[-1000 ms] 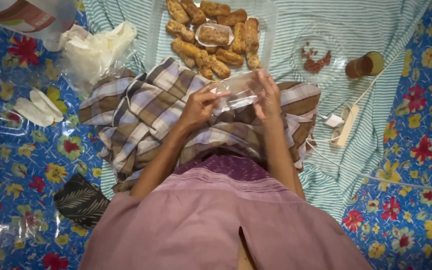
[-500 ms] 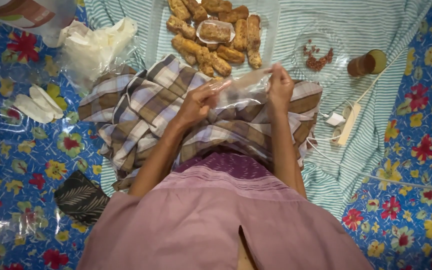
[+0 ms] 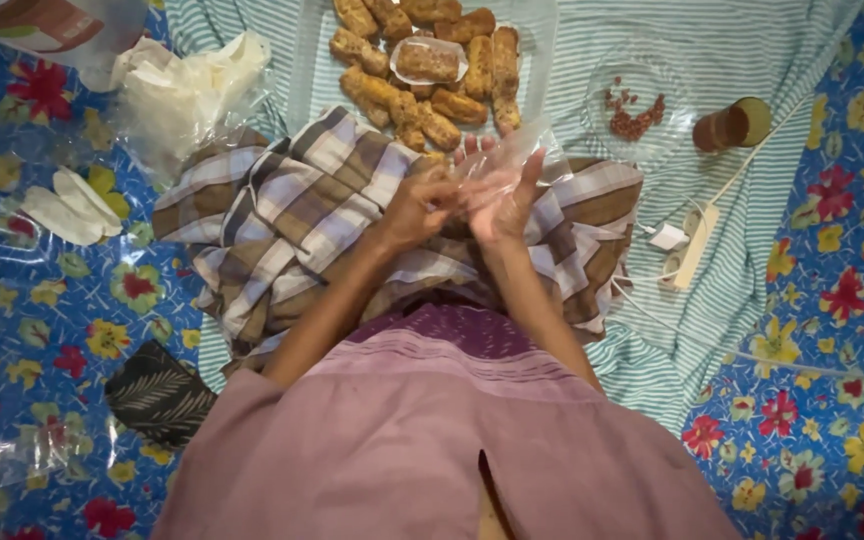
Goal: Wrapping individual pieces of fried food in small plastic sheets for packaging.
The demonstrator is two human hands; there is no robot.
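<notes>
Hands met over our lap, and between them we held a small clear plastic bag (image 3: 497, 165). Our left hand (image 3: 422, 205) was curled narrow, fingers pinched on the near edge of the film, while our right hand (image 3: 507, 195) stood open and flat with fingers up, pressed to the bag's other side. That looked to us like the way to part thin film that clings to itself. We could not make out anything inside the bag.

Beneath the hands lay a brown-and-white checked cloth (image 3: 322, 200), bunched across our knees. Just beyond it sat a clear tray (image 3: 542, 40) on the striped sheet (image 3: 752, 290), crowded with golden fried pieces (image 3: 432, 100), close enough to reach without leaning. One small clear packet (image 3: 428, 60) with a piece in it rested on top of the heap.

Off to the right, a clear dish (image 3: 642, 100) held a scatter of reddish bits, and beside it a glass of brown drink (image 3: 732, 125). A white power strip (image 3: 687, 245) lay near our right forearm. At upper left sat a crumpled heap of clear bags (image 3: 187, 85), on the blue flowered mat (image 3: 42, 300).
</notes>
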